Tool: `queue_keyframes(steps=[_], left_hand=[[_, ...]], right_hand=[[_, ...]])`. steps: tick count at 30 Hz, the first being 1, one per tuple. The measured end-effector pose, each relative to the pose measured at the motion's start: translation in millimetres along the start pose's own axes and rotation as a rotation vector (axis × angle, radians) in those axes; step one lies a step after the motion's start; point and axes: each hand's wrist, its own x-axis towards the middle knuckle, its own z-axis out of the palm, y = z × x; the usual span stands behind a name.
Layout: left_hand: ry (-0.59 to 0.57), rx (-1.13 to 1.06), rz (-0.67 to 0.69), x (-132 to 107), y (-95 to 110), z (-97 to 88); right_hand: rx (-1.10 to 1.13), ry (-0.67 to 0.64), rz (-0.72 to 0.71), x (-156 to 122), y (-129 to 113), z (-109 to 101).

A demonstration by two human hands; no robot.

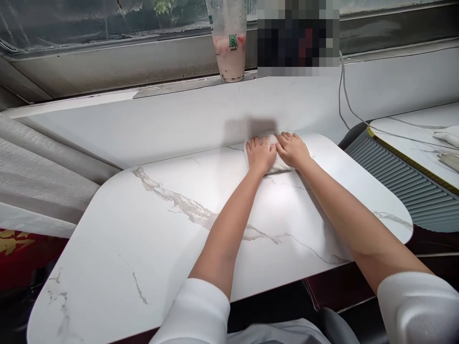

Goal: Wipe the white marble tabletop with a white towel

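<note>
A folded white cloth (278,165) lies on the white marble-patterned table (118,229), close to the far edge by the wall. My left hand (260,155) rests on the cloth's left part, palm down, its fingers spread and pointing away from me. On the right part, my right hand (293,149) also presses down with fingers stretched forward. The two thumbs nearly meet over the middle of the cloth. Both palms hide much of the cloth.
A clear plastic cup (231,52) with a pink drink stands on the window ledge. Beside it is a pixelated patch. Thin cables (344,91) hang at the right. A ribbed grey panel (405,177) borders another table (409,129). A white curtain (43,172) hangs left.
</note>
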Motion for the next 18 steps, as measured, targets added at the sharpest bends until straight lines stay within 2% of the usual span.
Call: queue_keyframes(steps=[4,9,13,18], left_hand=[[-0.008,0.016,0.007,-1.9,-1.0,0.8],[-0.033,-0.009,0.002,-15.5,-3.2,-2.9],[-0.054,-0.03,0.017,-36.4,-8.1,-9.8],[-0.093,-0.022,0.063,-72.7,-14.5,-20.1]], right_hand=[[0.008,-0.005,0.008,-0.7,0.0,1.3],[0.011,-0.081,0.013,-13.3,-6.8,-6.6],[0.011,-0.112,0.013,-30.8,-18.8,-14.6],[-0.001,-0.052,0.002,-67.9,-35.5,-20.3]])
